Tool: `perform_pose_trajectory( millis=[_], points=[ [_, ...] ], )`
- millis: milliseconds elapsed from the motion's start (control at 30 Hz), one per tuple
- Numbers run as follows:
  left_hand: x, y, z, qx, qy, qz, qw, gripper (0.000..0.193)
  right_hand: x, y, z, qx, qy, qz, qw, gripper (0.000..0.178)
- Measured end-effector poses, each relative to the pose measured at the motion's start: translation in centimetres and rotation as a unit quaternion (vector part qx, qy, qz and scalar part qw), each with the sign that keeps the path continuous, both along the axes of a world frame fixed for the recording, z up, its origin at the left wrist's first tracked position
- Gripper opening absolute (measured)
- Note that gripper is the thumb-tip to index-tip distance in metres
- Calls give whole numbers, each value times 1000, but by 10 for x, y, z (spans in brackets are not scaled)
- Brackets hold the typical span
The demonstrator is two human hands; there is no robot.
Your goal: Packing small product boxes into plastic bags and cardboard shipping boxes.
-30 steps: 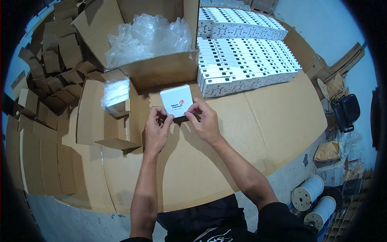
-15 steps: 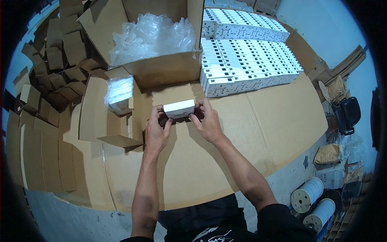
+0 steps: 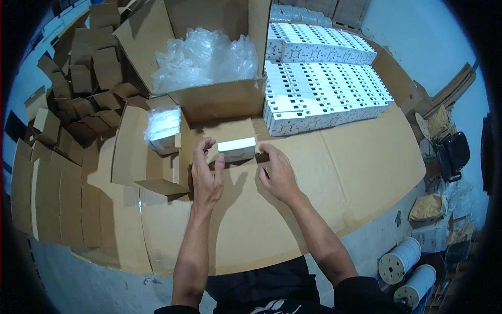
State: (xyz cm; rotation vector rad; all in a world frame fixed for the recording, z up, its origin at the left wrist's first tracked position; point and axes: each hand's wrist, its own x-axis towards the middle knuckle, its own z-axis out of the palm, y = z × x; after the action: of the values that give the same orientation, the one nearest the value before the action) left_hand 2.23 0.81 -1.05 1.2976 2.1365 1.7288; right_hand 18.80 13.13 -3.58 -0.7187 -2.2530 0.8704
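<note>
A small white box (image 3: 237,150) stands on the cardboard-covered table in front of me, between my two hands. My left hand (image 3: 208,172) is at its left end, fingers and thumb spread; the thumb is close to the box's corner, and I cannot tell if it touches. Off the box's right end, my right hand (image 3: 280,172) is open with bent fingers and holds nothing. Left of my left hand is an open brown carton (image 3: 149,170), with plastic-wrapped white items (image 3: 163,128) inside its far part.
A large open carton (image 3: 219,97) full of clear plastic bags (image 3: 206,60) stands behind. White boxes (image 3: 324,94) are stacked in rows at the back right. Several empty brown cartons (image 3: 68,204) crowd the left. Cable spools (image 3: 400,260) are on the floor at right.
My right hand has let go of the white box and drawn away to the right. My left hand has loosened its grip. The whole view has shifted slightly.
</note>
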Motion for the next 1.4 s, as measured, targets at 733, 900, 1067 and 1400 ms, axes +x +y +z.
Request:
perform_pose_trajectory(
  millis=[733, 900, 1067, 1400],
  points=[
    [-229, 231, 118, -130, 136, 231, 955, 63, -1, -10, -2, 164, -111, -38, 979, 42],
    [-247, 251, 96, -142, 153, 206, 956, 52, 0, -7, -2, 160, -127, -43, 978, 42],
    [-277, 254, 89, -88, 180, 216, 956, 29, -3, -8, -1, 153, -114, -33, 981, 41],
    [-245, 222, 155, 6, 112, 234, 966, 12, 2, -6, 0, 149, -111, -37, 982, 43]
  ],
)
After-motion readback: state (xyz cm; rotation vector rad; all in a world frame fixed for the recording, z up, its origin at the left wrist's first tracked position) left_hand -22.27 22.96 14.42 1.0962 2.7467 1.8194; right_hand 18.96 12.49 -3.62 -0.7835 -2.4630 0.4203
